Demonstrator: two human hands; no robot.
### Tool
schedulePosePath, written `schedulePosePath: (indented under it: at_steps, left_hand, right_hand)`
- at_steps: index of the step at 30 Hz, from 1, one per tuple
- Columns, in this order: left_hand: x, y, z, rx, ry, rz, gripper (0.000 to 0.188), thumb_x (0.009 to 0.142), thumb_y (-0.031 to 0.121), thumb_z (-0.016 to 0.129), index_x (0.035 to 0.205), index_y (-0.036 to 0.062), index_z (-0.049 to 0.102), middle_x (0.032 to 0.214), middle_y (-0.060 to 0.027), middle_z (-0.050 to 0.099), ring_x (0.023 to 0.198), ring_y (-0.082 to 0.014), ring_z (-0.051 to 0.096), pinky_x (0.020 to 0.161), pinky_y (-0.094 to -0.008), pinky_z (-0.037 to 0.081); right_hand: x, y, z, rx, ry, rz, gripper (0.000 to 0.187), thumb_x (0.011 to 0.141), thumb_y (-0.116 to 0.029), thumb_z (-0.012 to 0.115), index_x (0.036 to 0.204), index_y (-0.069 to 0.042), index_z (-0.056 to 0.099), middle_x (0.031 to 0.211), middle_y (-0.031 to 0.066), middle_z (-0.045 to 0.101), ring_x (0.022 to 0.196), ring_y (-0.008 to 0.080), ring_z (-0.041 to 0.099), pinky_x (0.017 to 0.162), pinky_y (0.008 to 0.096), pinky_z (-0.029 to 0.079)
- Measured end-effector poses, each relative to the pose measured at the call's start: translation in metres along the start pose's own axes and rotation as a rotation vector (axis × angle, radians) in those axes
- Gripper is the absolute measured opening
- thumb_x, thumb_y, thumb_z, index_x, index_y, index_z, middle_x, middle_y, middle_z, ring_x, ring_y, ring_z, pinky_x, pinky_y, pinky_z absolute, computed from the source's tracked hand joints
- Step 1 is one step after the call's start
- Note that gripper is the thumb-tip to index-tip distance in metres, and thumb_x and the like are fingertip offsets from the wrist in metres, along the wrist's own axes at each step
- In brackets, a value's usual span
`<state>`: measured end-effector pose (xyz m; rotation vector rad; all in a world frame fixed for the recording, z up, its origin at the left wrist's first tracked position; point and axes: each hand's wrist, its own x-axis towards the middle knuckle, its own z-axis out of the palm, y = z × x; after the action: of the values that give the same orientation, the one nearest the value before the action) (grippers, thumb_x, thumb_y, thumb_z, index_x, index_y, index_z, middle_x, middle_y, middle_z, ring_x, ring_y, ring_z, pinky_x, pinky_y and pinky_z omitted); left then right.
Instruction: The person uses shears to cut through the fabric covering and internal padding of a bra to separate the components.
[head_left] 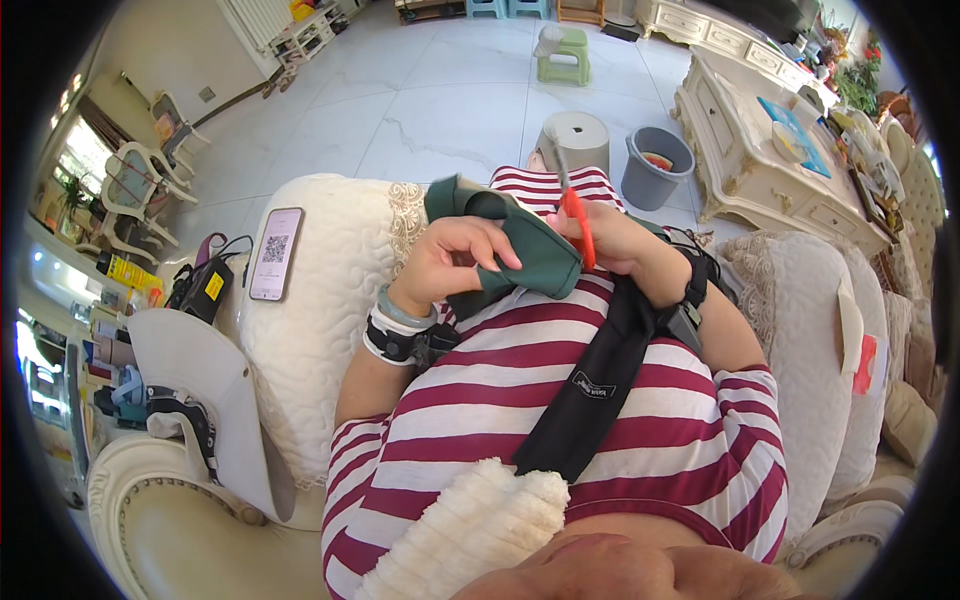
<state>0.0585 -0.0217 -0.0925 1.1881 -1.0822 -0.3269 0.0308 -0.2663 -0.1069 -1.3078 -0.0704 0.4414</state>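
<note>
A dark green piece of stitched fabric (540,250) is held in front of my chest. My left hand (450,258) is closed on its left side, thumb and fingers pinching it. Beside the fabric's right edge, my right hand (622,240) is wrapped round the orange handles of a pair of scissors (577,218). The blades point up and away from me, blurred and apart from the fabric. A black strap (585,400) with a fluffy cream end (480,530) hangs over my striped shirt, running up to my right wrist area.
A phone (276,254) lies on the quilted cream seat cover (320,350) at my left, near a white sun visor (205,370). Ahead on the tiled floor stand a grey bin (655,185), a round stool (578,140) and a green stool (565,58). An ornate cabinet (770,170) stands to the right.
</note>
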Motion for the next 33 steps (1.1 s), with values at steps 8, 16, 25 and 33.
schedulePosePath:
  at_steps: [8, 16, 25, 33]
  left_hand:
    - [0.004, 0.021, -0.006, 0.006, -0.099, -0.06, 0.024, 0.072, 0.021, 0.07, 0.067, -0.0012, 0.062, 0.079, -0.0152, 0.066, 0.072, -0.02, 0.061, 0.075, -0.0296, 0.047]
    - [-0.001, 0.023, -0.017, -0.001, 0.177, -0.114, 0.053, 0.093, 0.03, 0.055, 0.134, -0.0004, 0.04, 0.128, -0.0102, 0.05, 0.117, -0.0238, 0.048, 0.1, -0.0341, 0.037]
    - [0.011, 0.085, 0.024, -0.173, 0.591, -0.014, 0.04, 0.099, 0.026, 0.043, 0.128, -0.002, 0.046, 0.114, -0.0084, 0.06, 0.101, -0.0142, 0.057, 0.083, -0.0283, 0.044]
    - [-0.011, 0.074, 0.017, -0.245, 0.561, -0.11, 0.036, 0.099, 0.023, 0.043, 0.12, -0.003, 0.053, 0.109, -0.0076, 0.062, 0.098, -0.0133, 0.058, 0.084, -0.0274, 0.043]
  right_hand:
    - [-0.012, -0.062, 0.018, 0.091, 0.253, -0.563, 0.03, 0.073, 0.005, 0.065, 0.087, -0.011, 0.042, 0.081, 0.0002, 0.049, 0.071, 0.0106, 0.052, 0.065, 0.0225, 0.042]
    - [-0.034, -0.104, 0.05, -0.159, 0.053, -0.821, 0.03, 0.077, 0.004, 0.066, 0.091, -0.008, 0.042, 0.082, 0.0002, 0.048, 0.074, 0.008, 0.047, 0.069, 0.0223, 0.04]
    - [-0.051, -0.077, 0.048, -0.134, 0.127, -0.836, 0.031, 0.074, 0.008, 0.064, 0.09, -0.008, 0.042, 0.085, 0.0003, 0.049, 0.08, 0.0082, 0.05, 0.072, 0.0224, 0.04]
    - [-0.047, -0.057, 0.04, 0.055, 0.158, -0.729, 0.031, 0.075, 0.004, 0.063, 0.092, -0.01, 0.041, 0.088, 0.0028, 0.051, 0.078, 0.0128, 0.054, 0.064, 0.025, 0.044]
